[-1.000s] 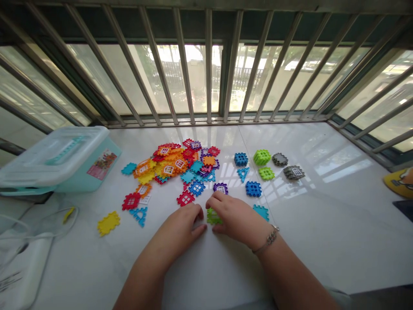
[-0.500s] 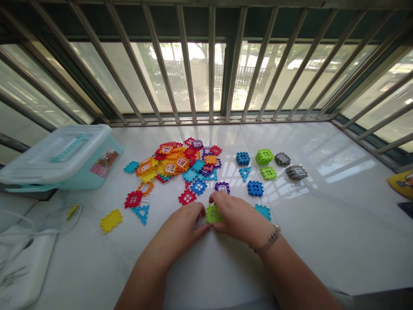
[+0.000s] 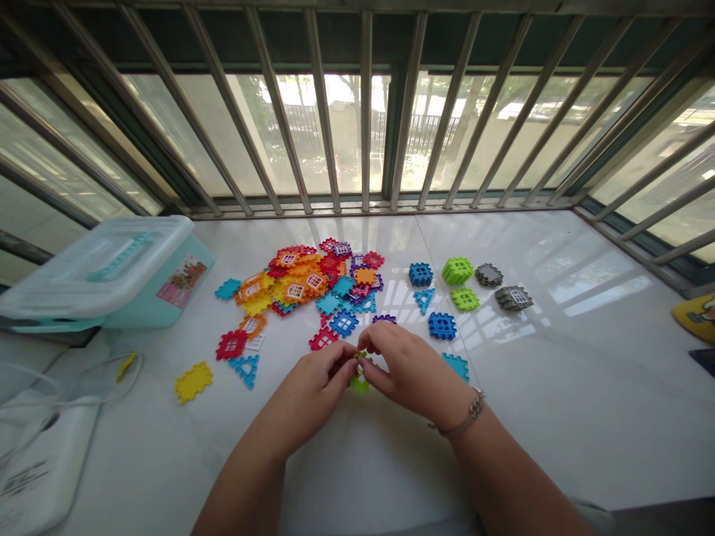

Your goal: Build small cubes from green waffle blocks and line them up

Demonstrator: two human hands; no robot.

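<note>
Between both hands is a lime-green notched building tile [image 3: 360, 383] with openings in it, partly covered by my fingers. My left hand [image 3: 324, 380] pinches its left side with thumb and fingers. From the right, my right hand [image 3: 405, 368] grips the same tile, thumb in front and fingers curled over the top. Just beyond the hands lie a red window tile [image 3: 323, 339], a blue window tile [image 3: 343, 322] and a purple tile [image 3: 384, 319] half hidden by my right hand. A teal tile [image 3: 456, 366] lies right of that hand.
A heap of mixed tiles [image 3: 302, 279] spreads ahead to the left. Sorted stacks stand to the right: blue [image 3: 421, 274], green [image 3: 458, 270] and grey [image 3: 513, 298]. A lidded teal box [image 3: 139, 290] and a white power strip [image 3: 50, 461] occupy the left. Metal bars [image 3: 366, 112] line the back.
The green tile has been tilted up and drawn slightly left. My left hand has closed in on it, and my right fingers have shifted toward its upper edge.
</note>
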